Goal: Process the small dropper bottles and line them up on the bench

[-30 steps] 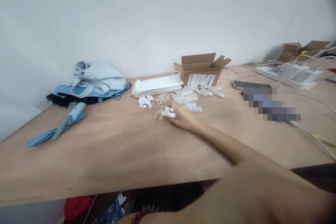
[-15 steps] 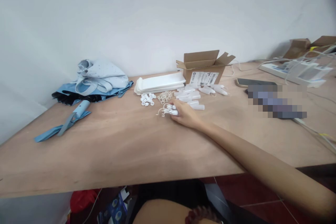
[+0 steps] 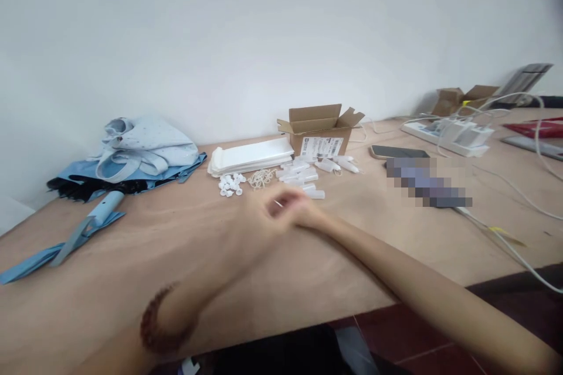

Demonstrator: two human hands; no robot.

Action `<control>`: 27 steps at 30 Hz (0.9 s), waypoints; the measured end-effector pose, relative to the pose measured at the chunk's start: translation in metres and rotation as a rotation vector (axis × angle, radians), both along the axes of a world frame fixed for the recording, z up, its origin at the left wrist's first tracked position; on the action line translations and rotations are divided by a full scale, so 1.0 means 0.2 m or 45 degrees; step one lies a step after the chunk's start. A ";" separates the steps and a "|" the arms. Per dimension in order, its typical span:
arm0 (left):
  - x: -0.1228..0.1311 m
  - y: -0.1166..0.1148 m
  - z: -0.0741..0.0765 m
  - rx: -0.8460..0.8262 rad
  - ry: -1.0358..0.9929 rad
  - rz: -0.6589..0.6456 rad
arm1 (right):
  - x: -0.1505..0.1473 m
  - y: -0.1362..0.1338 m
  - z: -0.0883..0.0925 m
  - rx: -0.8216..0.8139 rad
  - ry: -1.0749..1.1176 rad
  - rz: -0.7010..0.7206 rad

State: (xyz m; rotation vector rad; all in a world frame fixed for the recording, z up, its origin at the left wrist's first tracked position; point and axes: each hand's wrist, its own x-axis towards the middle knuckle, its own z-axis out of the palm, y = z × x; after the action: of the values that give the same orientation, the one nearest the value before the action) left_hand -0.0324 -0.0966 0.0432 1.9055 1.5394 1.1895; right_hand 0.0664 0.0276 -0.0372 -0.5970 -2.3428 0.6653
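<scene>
My left hand (image 3: 253,214) is smeared by motion and meets my right hand above the table, just in front of the small parts. A dark red bracelet (image 3: 152,322) circles my left wrist. The fingers of my right hand (image 3: 303,209) curl inward against the left, and a sliver of a white plastic piece (image 3: 278,204) shows between the two hands. Most of what lies between them is hidden. Behind the hands lie small white caps (image 3: 231,183), a tangle of cream cords (image 3: 263,178) and several translucent plastic tubes (image 3: 303,171).
An open cardboard box (image 3: 323,139) and a stack of white paper sleeves (image 3: 253,157) stand near the wall. At left are a blue umbrella (image 3: 103,208) and a pale fabric bag (image 3: 149,146). To the right are a phone (image 3: 398,153), a power strip (image 3: 457,136) and loose cables.
My left hand has risen from below the table edge to meet the right. The right hand has drawn nearer with the white plastic pieces. The view has turned right.
</scene>
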 end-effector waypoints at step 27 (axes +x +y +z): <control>-0.33 0.10 -0.38 -0.194 0.481 0.158 | 0.02 0.01 0.03 -0.076 0.005 -0.065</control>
State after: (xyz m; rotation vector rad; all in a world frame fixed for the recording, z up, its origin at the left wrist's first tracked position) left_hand -0.0985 -0.0764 -0.0323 2.0380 1.9056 0.7579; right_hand 0.0696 0.0295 -0.0305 -0.6793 -2.3027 0.7142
